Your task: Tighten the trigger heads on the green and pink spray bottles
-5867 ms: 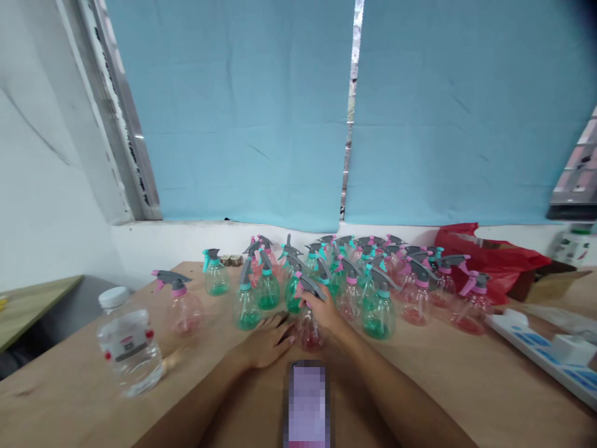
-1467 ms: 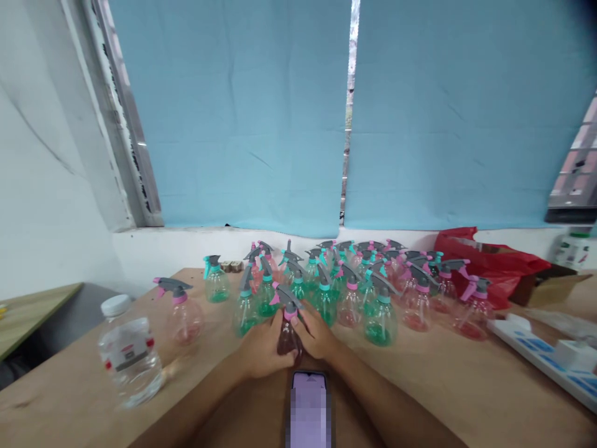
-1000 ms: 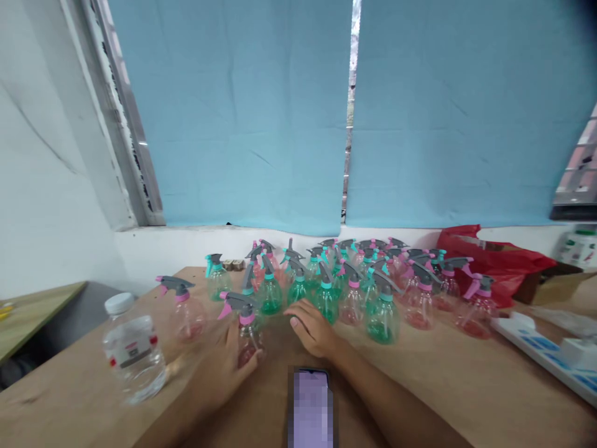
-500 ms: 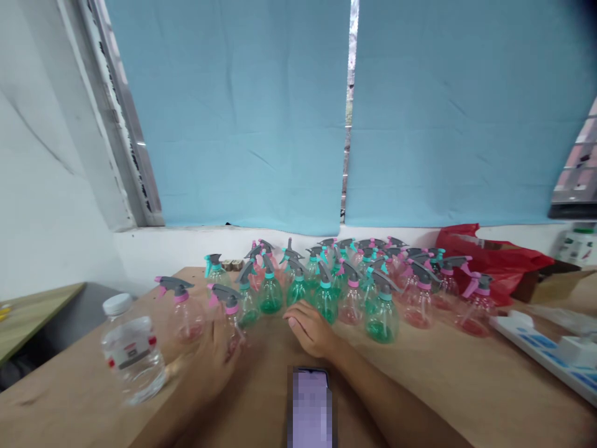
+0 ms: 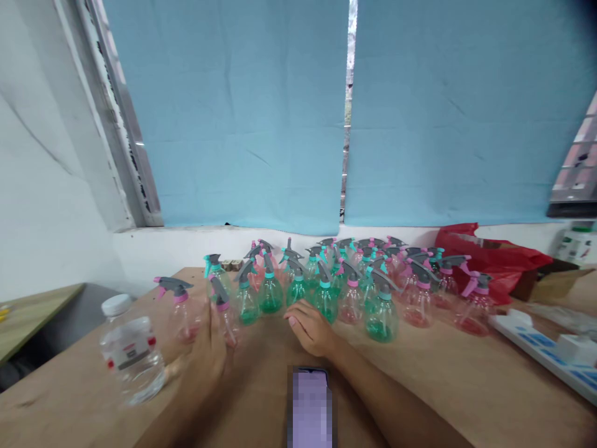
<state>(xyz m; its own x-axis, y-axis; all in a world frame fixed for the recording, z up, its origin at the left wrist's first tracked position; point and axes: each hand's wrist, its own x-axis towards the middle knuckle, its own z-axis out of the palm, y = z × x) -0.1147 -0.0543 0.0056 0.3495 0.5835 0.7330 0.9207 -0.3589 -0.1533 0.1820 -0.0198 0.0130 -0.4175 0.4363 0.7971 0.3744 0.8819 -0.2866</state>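
Note:
My left hand (image 5: 209, 348) is upright at the left side of a pink spray bottle (image 5: 228, 326) with a grey and pink trigger head. Its fingers are stretched out and touch or nearly touch the bottle, partly covering it. Just left of that hand stands another pink spray bottle (image 5: 186, 317). My right hand (image 5: 311, 330) rests on the table with fingers together and curled, nothing visible in them. Behind it are green spray bottles, among them one (image 5: 325, 302) right at the knuckles and one (image 5: 298, 289) farther back.
Several more pink and green spray bottles (image 5: 382, 317) crowd toward the wall. A clear water bottle (image 5: 133, 354) stands left. A phone (image 5: 311, 410) lies between my forearms. At right are a white power strip (image 5: 545, 351), a red plastic bag (image 5: 494, 255) and a cardboard box (image 5: 555, 280).
The pink spray bottle by my left hand has shifted slightly left and back, and its trigger head has turned. My left hand has moved slightly left; my right hand has stayed put.

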